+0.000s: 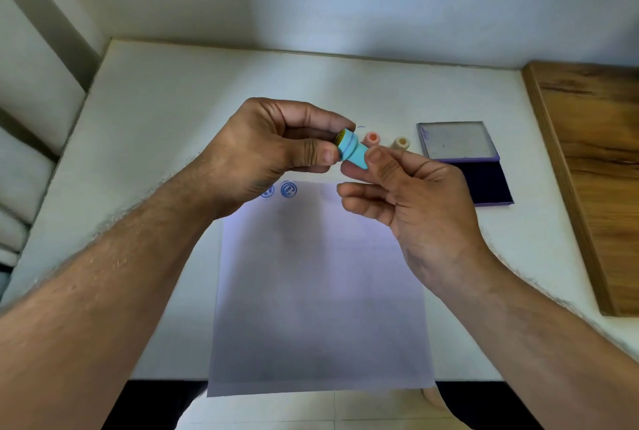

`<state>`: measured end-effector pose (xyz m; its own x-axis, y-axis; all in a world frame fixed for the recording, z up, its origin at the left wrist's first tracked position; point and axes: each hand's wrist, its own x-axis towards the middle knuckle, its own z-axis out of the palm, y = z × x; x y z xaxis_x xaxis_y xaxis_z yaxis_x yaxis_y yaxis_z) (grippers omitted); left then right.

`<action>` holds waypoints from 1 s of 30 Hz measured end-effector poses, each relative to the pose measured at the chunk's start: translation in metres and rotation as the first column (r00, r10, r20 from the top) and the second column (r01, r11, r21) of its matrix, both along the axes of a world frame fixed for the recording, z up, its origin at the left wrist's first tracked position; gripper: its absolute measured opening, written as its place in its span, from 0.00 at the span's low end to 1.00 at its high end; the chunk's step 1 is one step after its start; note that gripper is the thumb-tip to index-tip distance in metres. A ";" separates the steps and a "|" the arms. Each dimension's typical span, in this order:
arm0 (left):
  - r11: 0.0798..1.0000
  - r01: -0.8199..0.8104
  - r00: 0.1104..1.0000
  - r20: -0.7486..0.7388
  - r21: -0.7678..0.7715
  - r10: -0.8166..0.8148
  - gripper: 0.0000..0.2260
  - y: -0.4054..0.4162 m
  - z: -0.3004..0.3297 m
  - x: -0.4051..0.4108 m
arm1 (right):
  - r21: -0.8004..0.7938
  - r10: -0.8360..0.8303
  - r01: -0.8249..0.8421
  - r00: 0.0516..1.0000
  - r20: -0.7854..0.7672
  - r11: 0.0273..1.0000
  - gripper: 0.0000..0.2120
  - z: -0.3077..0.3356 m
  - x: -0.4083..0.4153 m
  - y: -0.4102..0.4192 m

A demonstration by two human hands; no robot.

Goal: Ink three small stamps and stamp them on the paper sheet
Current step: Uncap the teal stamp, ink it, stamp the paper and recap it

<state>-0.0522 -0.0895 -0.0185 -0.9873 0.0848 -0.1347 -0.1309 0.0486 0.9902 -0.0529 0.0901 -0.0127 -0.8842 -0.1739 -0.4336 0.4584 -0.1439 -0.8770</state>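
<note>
A small light-blue stamp [352,151] is held in the air above the paper sheet [318,291], lying sideways. My left hand [273,149] pinches its wide stamping end between thumb and fingers. My right hand [408,198] grips the narrow handle end with thumb and index finger. Two blue round prints [288,189] show near the sheet's top left corner, one partly hidden by my left hand. A pink stamp [372,139] and a beige stamp [401,143] stand on the table behind my hands. The open ink pad [491,184] lies to their right, with its lid [456,141] flipped back.
The white table [155,111] meets a wall at the back. A wooden board [594,166] lies along the right side. The sheet's near edge overhangs the table's front edge.
</note>
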 end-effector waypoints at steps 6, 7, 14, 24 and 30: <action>0.999 0.035 0.997 -0.069 -0.027 -0.037 0.16 0.001 0.002 0.001 | -0.104 0.046 -0.025 0.977 0.207 0.994 0.17 0.003 0.001 -0.002; 0.998 0.047 0.996 -0.068 -0.030 -0.049 0.16 0.002 0.002 0.001 | -0.106 0.053 -0.029 0.972 0.229 0.994 0.18 0.002 0.001 -0.003; 1.000 0.019 0.999 -0.036 -0.016 -0.020 0.18 0.001 0.003 0.004 | -0.183 0.016 0.031 0.968 0.250 0.983 0.16 -0.001 0.001 -0.005; 0.975 -0.187 0.981 -0.070 -0.122 0.180 0.21 -0.005 0.008 0.014 | 0.014 -0.012 0.012 1.000 -0.024 1.000 0.10 0.008 0.006 -0.009; 0.884 -0.377 0.926 -0.095 -0.278 0.365 0.21 -0.015 0.000 0.012 | 0.771 0.573 0.012 0.663 -0.483 0.636 0.12 0.008 -0.019 -0.016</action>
